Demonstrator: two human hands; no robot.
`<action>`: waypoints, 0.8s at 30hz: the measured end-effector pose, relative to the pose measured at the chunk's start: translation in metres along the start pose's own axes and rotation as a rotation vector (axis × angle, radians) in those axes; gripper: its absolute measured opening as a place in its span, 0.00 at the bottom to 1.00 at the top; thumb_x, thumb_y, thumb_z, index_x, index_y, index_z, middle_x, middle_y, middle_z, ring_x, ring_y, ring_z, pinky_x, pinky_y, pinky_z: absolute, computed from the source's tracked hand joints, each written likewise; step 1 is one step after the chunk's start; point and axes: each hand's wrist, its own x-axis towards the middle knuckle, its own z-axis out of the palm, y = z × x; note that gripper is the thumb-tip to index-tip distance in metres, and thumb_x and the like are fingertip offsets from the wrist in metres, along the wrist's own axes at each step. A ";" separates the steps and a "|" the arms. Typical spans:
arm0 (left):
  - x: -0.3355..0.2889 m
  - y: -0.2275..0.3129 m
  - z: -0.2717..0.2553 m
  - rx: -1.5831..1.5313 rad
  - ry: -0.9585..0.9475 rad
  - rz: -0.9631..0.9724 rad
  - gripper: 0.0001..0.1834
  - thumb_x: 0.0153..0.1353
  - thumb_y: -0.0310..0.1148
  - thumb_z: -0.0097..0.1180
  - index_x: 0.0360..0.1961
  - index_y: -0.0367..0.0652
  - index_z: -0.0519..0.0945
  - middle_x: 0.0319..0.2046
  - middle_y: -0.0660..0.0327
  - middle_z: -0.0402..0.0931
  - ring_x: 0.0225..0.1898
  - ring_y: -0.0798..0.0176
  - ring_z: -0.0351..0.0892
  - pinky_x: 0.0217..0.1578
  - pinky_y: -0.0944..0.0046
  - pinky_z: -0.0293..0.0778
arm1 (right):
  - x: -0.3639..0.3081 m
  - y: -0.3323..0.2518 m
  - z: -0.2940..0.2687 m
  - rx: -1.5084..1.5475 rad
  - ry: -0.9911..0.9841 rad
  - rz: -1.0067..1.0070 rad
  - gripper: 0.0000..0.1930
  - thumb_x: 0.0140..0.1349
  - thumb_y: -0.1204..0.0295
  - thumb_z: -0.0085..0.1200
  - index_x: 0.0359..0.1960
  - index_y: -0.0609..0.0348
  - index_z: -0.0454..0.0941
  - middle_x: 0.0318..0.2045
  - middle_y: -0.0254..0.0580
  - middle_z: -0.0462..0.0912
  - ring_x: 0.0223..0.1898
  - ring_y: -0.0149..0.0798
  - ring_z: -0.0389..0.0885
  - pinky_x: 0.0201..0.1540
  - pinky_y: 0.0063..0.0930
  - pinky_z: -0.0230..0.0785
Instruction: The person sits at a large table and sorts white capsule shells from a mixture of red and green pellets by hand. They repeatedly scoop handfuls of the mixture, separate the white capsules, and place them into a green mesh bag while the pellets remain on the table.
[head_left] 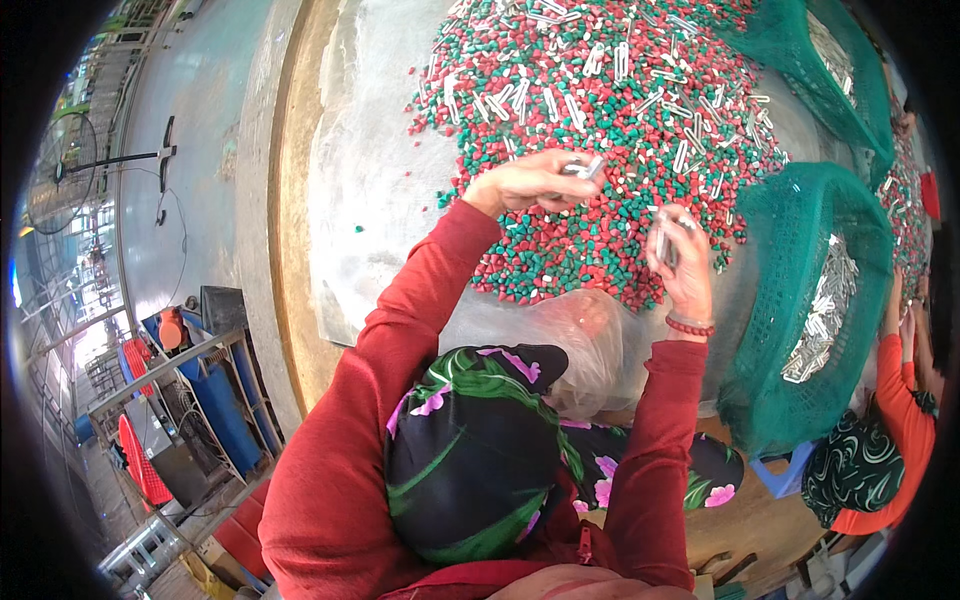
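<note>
My left hand is over the near left part of a spread of small red and green pieces. Its fingers close on several narrow whitish strips. To its right, my right hand is raised over the edge of the spread, fingers curled round similar whitish-grey strips. Motion smears both hands a little, so how many strips each holds cannot be told. More white looped strips lie scattered over the red and green pieces, mostly on the far side.
A green mesh-lined basket at my right holds a heap of white strips. Beyond it stands another green mesh basket. Clear plastic lies near my lap. At the far right a person in an orange sleeve works beside more pieces.
</note>
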 end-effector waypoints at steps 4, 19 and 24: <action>-0.009 -0.010 -0.013 -0.385 -0.147 0.350 0.17 0.56 0.43 0.60 0.30 0.41 0.70 0.30 0.62 0.64 0.20 0.78 0.60 0.10 0.82 0.53 | -0.013 -0.006 -0.014 0.409 -0.164 -0.182 0.13 0.62 0.62 0.51 0.31 0.57 0.65 0.21 0.39 0.68 0.16 0.31 0.66 0.09 0.17 0.53; 0.032 -0.054 -0.007 1.366 0.448 0.093 0.15 0.53 0.40 0.61 0.35 0.40 0.77 0.27 0.57 0.76 0.31 0.55 0.78 0.32 0.57 0.74 | 0.120 -0.026 -0.083 -1.057 0.527 -0.032 0.21 0.61 0.55 0.51 0.40 0.65 0.75 0.23 0.46 0.78 0.24 0.41 0.76 0.25 0.33 0.64; 0.016 -0.006 -0.012 -0.122 0.328 0.222 0.13 0.60 0.41 0.54 0.31 0.41 0.74 0.24 0.66 0.67 0.24 0.74 0.67 0.14 0.79 0.59 | 0.139 0.002 -0.089 -1.544 0.553 -0.084 0.21 0.57 0.56 0.55 0.37 0.65 0.75 0.33 0.60 0.80 0.39 0.59 0.79 0.40 0.47 0.70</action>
